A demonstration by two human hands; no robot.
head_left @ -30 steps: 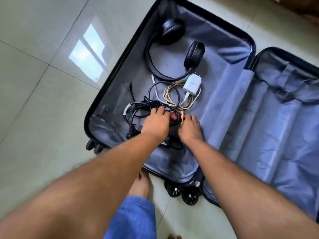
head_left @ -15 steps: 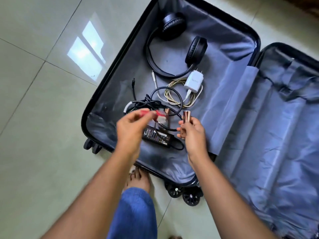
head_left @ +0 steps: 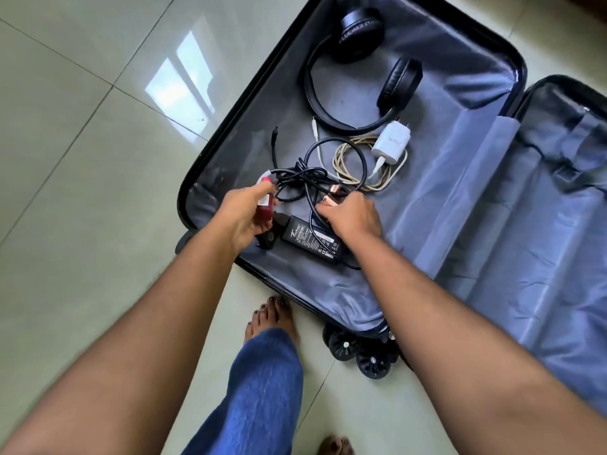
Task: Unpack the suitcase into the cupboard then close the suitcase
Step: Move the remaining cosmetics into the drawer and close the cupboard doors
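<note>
Right, the floor (head_left: 82, 224) is pale glossy tile w/ a window reflection on it. The suitcase (head_left: 210, 159) lies flat and fully open on it, black shell, grey-blue lining, both halves up; wheels (head_left: 358, 351) at the near edge, just beside a bare foot (head_left: 272, 318) and a blue jeans leg (head_left: 259, 389).

Everything left sits in the left half. Black headphones (head_left: 358, 77) at the far end, band curving round toward the middle. Nearer, a black power adapter (head_left: 312, 239) w/ a white label lies flat on the lining, btwn the two hands. Its black cable (head_left: 328, 159) is a loose tangle just beyond it, one loop overlapping a coiled beige cable (head_left: 358, 172). A white wall charger (head_left: 392, 142) rests on that beige coil, touching the headphone band's end.

Left hand (head_left: 244, 215): fingers curled round a small red item (head_left: 264, 211), held just above the lining at the tangle's left edge; can't tell what the item is.

Right hand (head_left: 353, 216): fingers closed on small copper-coloured pieces (head_left: 330, 200) at its fingertips, w/ a similar copper bit (head_left: 335, 188) showing just beyond, against the black cable. Whether that second bit is gripped too, can't tell. The hand hovers over the adapter's right end.
</note>
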